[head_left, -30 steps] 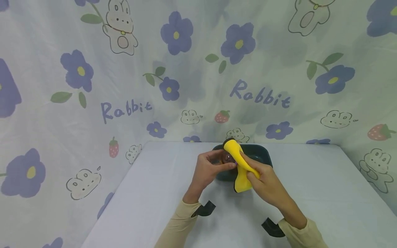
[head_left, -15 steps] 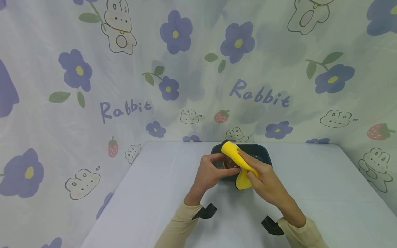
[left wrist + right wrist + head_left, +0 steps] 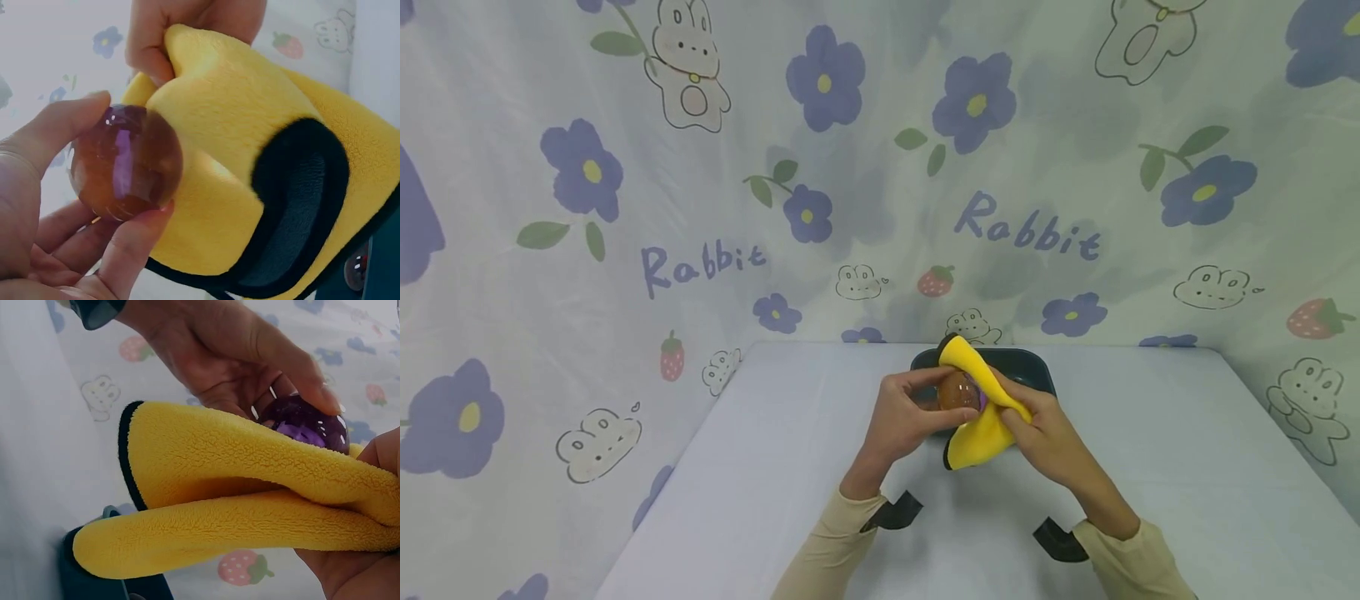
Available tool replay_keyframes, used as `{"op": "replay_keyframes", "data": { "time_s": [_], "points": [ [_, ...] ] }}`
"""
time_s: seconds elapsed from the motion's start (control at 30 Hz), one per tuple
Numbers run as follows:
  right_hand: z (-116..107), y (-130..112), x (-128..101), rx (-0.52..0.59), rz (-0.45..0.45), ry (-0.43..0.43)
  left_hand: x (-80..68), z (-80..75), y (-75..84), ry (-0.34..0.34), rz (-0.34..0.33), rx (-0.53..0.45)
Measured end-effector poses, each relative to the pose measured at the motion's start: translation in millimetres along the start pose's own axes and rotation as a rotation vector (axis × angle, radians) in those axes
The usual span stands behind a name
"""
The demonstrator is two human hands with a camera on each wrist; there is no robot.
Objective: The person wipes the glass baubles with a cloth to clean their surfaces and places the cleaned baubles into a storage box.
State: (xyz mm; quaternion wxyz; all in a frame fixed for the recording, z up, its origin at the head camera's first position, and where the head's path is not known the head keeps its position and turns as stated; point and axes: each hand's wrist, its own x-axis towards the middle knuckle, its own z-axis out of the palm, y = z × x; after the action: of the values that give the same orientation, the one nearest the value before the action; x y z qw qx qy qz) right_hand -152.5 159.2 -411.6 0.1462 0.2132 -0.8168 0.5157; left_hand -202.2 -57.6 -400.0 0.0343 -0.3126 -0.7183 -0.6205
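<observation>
Head view: Over a dark green plastic basin (image 3: 1037, 367) at the far side of a white-covered table (image 3: 760, 467), a person's left hand (image 3: 904, 417) holds a translucent amber-and-purple faceted ball (image 3: 958, 392) pinched between its thumb and curled fingers. The right hand (image 3: 1048, 437) grips a yellow fleece cloth with black trim (image 3: 981, 421) and lays it over the ball from the right. The cloth's long axis runs from the far edge of the basin down toward the person, one end arching above the ball, the other hanging below the hands. The two hands sit just beside each other, with the ball between them. A rabbit-and-flower printed curtain (image 3: 625, 208) backs the table.

Left wrist view: The ball (image 3: 125, 161) sits at the fingertips (image 3: 134, 237), thumb on one side and a finger on the other. The cloth (image 3: 250, 169) touches the ball's right face, its black underside folded outward, with the right hand's fingers (image 3: 150, 53) pinching the fold at the top.

Right wrist view: The cloth (image 3: 237, 506) lies doubled across the frame, gripped at the right by the curled right hand (image 3: 356, 569). The ball (image 3: 306, 425) shows just above the fold, cupped in the left hand (image 3: 231, 356), which is the nearer to it.
</observation>
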Motion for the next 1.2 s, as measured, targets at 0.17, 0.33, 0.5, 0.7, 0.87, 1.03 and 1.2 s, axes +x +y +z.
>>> {"op": "replay_keyframes", "data": {
  "time_s": [0.17,0.33,0.5,0.7,0.87,1.03,1.2],
  "points": [
    [3,1,1,0.026,0.01,-0.002,1.0,-2.9,-3.0,0.031,0.039,-0.033],
    [5,-1,0,0.037,0.033,-0.015,2.5,-3.8,-4.7,0.095,0.039,-0.052],
    [8,-6,-1,0.041,0.072,-0.028,6.4,-5.0,-7.5,0.179,0.029,-0.088],
    [10,-13,-3,0.019,0.094,-0.03,8.4,-7.5,-11.9,0.199,0.028,-0.113],
    [9,-18,-4,-0.016,0.084,-0.015,9.3,-9.4,-15.3,0.207,-0.02,-0.083],
    [8,-24,-6,-0.034,0.045,-0.005,10.7,-14.5,-18.2,0.195,-0.077,-0.019],
    [8,-29,-9,-0.082,-0.004,0.025,9.6,-17.2,-18.9,0.137,-0.124,0.06]
  ]
}}
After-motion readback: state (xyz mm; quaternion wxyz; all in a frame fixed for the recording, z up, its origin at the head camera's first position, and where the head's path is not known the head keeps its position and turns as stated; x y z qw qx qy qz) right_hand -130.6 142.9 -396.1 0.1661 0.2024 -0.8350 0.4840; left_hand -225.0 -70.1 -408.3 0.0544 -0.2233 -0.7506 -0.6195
